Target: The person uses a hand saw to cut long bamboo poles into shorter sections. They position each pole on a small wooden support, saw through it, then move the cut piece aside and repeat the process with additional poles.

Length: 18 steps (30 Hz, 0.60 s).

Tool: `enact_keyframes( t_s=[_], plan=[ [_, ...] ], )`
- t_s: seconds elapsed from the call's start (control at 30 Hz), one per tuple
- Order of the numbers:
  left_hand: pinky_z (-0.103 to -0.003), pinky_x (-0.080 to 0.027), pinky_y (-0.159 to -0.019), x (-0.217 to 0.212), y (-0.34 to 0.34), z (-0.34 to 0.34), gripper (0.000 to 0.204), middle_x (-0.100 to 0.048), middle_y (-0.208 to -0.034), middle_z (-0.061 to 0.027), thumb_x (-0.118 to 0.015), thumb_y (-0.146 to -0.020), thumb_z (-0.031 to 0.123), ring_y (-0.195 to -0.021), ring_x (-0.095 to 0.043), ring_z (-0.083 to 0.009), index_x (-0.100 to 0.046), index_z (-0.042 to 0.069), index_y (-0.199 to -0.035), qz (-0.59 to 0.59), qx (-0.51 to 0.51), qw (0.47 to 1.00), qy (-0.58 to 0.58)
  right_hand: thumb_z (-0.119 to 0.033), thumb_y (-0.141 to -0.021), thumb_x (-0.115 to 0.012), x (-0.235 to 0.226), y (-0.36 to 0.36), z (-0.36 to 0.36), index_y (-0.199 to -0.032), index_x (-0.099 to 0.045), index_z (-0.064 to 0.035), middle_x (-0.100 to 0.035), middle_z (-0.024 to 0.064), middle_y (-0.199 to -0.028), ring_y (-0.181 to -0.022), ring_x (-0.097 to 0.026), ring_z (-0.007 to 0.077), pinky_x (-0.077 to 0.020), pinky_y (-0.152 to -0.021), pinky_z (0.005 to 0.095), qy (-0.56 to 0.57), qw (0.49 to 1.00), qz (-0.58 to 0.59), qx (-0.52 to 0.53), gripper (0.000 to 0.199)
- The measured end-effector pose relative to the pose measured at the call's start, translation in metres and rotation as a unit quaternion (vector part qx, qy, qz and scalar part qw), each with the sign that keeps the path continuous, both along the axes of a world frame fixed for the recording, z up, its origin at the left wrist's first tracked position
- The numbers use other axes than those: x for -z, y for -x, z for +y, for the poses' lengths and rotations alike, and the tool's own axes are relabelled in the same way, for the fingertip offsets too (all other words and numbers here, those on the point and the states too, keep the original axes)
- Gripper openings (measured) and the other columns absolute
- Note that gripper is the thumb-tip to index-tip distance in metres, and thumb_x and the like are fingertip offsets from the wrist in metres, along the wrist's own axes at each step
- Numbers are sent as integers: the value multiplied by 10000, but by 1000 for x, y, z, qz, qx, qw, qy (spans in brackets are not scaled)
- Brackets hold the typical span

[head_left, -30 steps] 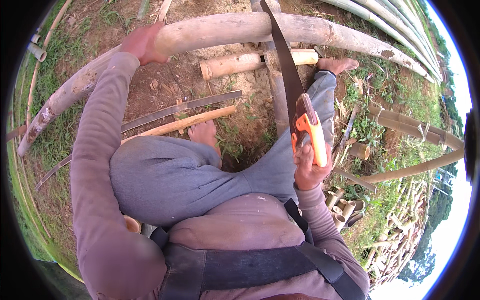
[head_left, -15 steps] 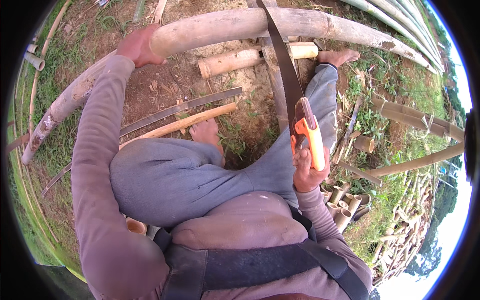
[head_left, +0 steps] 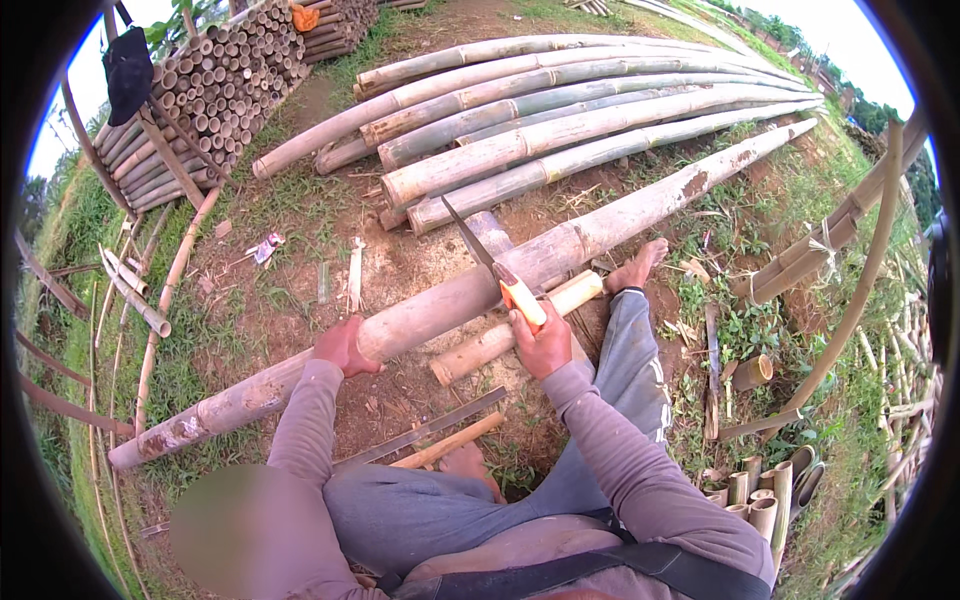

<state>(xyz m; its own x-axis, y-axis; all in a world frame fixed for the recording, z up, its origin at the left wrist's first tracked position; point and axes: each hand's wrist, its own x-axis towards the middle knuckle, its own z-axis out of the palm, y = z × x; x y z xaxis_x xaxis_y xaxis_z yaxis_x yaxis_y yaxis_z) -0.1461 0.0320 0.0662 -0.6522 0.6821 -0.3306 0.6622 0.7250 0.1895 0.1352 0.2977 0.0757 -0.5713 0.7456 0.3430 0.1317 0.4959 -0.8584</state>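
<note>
Under my right hand (head_left: 541,345) sits the orange handle of a handsaw (head_left: 497,278), my fingers wrapped tight around it; the dark blade runs up and away from my knuckles and lies across the long bamboo pole (head_left: 470,295). My left hand (head_left: 343,346) is clamped on that same pole, fingers curled over its top, some way to the left of the blade. The pole slants from low on my left to high on my right, passing between the two hands. Just below my right hand a short bamboo piece (head_left: 510,330) lies on the bare dirt, close against the pole's near side. Nearer to me, below both hands, a thin bamboo strip (head_left: 425,431) and a yellowish split stick (head_left: 447,443) rest on the ground beside my bent knee. My right foot (head_left: 637,267) is planted to the right of the saw hand, near the pole. Beyond the hands, a row of long bamboo poles (head_left: 560,110) lies side by side, and up to my left stands a stack of cut bamboo lengths (head_left: 215,85).
</note>
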Motion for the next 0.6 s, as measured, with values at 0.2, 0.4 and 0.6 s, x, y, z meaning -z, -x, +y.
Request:
enact_keyframes(
  t_s=[0.2, 0.4, 0.6],
  plan=[
    [-493, -471, -1154, -7, 4, -10, 1192, -623, -1445, -225, -924, -621, 660, -1347, -593, -411, -467, 52, -1538, -1, 44, 999, 5, -317, -972, -781, 4, 0, -1, -1116, -664, -24, -747, 240, -896, -835, -751, 418, -587, -748, 483, 40, 999, -19, -14, 347],
    [-503, -474, -1145, -18, 20, -12, 801, -646, -1428, -195, -769, -843, 650, -1334, -600, -413, -620, 145, -1447, 93, 39, 991, -93, -367, -975, -769, 10, -2, 0, -1160, -651, -37, -745, 243, -913, -873, -736, 448, -581, -779, 511, 35, 999, -5, -23, 396],
    [-507, -451, -1166, -64, -15, 12, 759, -617, -1484, -191, -730, -897, 614, -1368, -578, -403, -599, 142, -1477, 42, -24, 997, 67, -370, -986, -740, -9, -14, 0, -1264, -629, -34, -728, 244, -1061, -969, -728, 412, -567, -875, 485, 31, 998, 7, -49, 450]
  ],
)
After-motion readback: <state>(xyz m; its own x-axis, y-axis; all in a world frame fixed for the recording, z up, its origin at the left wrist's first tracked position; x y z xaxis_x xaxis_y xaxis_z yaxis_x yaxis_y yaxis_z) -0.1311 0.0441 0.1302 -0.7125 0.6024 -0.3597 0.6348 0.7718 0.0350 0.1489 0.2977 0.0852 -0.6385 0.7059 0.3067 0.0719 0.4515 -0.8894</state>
